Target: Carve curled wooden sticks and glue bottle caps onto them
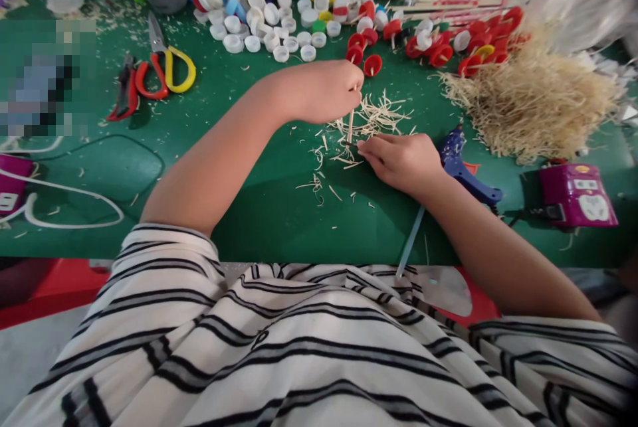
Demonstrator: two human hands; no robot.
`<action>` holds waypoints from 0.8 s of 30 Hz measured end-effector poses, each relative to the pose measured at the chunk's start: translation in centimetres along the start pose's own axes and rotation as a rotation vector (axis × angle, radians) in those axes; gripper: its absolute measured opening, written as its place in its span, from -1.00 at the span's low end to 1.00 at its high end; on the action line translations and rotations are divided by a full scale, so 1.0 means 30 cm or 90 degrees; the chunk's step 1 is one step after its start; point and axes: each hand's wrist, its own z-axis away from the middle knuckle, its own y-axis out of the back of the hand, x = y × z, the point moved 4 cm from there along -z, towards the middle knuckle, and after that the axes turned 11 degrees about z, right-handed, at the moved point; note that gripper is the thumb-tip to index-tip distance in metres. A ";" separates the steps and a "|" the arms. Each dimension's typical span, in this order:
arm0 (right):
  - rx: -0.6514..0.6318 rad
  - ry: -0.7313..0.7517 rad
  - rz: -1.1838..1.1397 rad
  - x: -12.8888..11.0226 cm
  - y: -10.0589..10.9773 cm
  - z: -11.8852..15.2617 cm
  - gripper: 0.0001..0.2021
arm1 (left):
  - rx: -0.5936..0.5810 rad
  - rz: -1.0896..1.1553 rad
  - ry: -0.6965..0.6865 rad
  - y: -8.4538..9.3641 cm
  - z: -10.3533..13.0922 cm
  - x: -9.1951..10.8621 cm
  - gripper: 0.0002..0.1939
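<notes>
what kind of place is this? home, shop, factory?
Likely a small craft or handwork bench: a green table with heaps of bottle caps, a pile of thin wooden sticks, scissors and a glue gun.

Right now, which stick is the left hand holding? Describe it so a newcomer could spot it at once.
Start at the green table and find the scatter of wood shavings at its middle, left of the big heap of straw-coloured sticks. The left hand is closed above that scatter, pinching a thin wooden stick. Unlike the loose shavings lying flat, it stands nearly upright, its lower end near the right hand.
</notes>
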 end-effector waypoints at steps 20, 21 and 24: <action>0.041 -0.037 -0.025 0.002 0.026 -0.024 -0.62 | -0.027 0.057 -0.011 0.008 0.013 -0.001 -0.79; 0.033 -0.027 -0.021 0.000 0.021 -0.021 -0.63 | -0.029 0.058 -0.016 0.009 0.013 0.000 -0.77; -0.007 0.012 0.004 -0.010 0.002 -0.009 -0.65 | -0.046 0.061 -0.019 0.009 0.016 0.007 -0.75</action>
